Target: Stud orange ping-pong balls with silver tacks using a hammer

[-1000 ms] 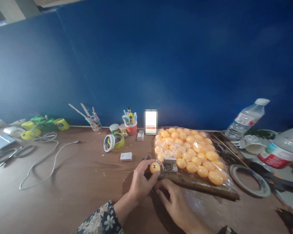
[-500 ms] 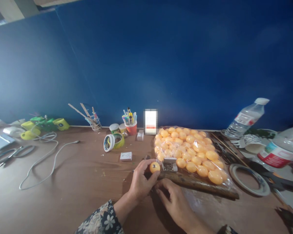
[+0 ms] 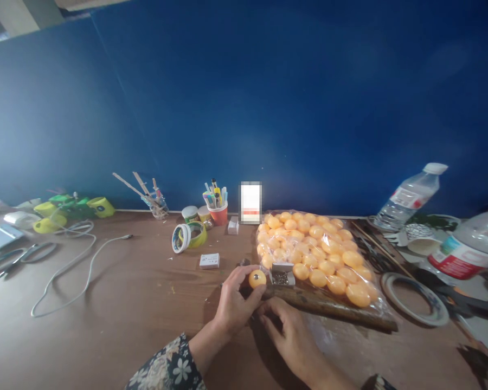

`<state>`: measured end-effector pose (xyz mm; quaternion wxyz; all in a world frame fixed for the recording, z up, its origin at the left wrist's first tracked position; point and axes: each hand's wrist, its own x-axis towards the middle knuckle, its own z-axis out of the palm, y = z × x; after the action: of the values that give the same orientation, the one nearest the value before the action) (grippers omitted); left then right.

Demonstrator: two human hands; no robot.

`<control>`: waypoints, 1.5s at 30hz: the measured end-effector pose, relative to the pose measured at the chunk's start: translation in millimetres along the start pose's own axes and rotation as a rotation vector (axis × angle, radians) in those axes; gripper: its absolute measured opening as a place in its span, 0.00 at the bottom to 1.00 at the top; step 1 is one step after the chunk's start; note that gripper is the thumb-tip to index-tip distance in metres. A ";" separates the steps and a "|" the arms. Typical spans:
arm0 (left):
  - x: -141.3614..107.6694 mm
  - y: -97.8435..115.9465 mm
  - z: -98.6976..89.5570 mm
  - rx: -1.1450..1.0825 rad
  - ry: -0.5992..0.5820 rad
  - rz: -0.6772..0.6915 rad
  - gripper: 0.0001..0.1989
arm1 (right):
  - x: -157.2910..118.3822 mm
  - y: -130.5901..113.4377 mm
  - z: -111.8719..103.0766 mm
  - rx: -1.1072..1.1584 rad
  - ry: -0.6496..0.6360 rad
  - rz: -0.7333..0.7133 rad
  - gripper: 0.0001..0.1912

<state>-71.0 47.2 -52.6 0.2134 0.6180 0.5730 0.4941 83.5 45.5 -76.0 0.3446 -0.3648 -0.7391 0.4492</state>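
Between its thumb and fingers, my left hand (image 3: 235,303) holds an orange ball (image 3: 257,279) with a small metal piece on its face. My right hand (image 3: 287,336) is just below and to the right, its thumb and fingertips closed near the left thumb; what they hold, if anything, is hidden. An opened small box (image 3: 282,276) of tiny metal pieces sits right of the ball. Behind it lies a clear plastic bag of orange balls (image 3: 317,249). A brown wooden stick (image 3: 333,307) runs along the bag's front edge.
A white box (image 3: 209,261), tape rolls (image 3: 190,237) and a red cup of pens (image 3: 218,213) stand left of the bag. A white cable (image 3: 91,265) and scissors (image 3: 24,257) lie left. To the right are a tape ring (image 3: 415,299) and plastic bottles (image 3: 410,197).
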 end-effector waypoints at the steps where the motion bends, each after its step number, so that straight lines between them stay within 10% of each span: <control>1: -0.2 0.1 0.0 0.002 0.002 -0.002 0.15 | 0.0 -0.1 -0.1 0.000 0.000 0.005 0.07; 45: 1.0 0.6 0.7 0.016 0.027 0.004 0.14 | 1.5 3.9 1.4 -0.013 0.021 0.002 0.07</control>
<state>-70.2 48.3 -52.1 0.1999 0.6143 0.5782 0.4984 82.5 47.4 -79.8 0.3494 -0.3724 -0.7380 0.4412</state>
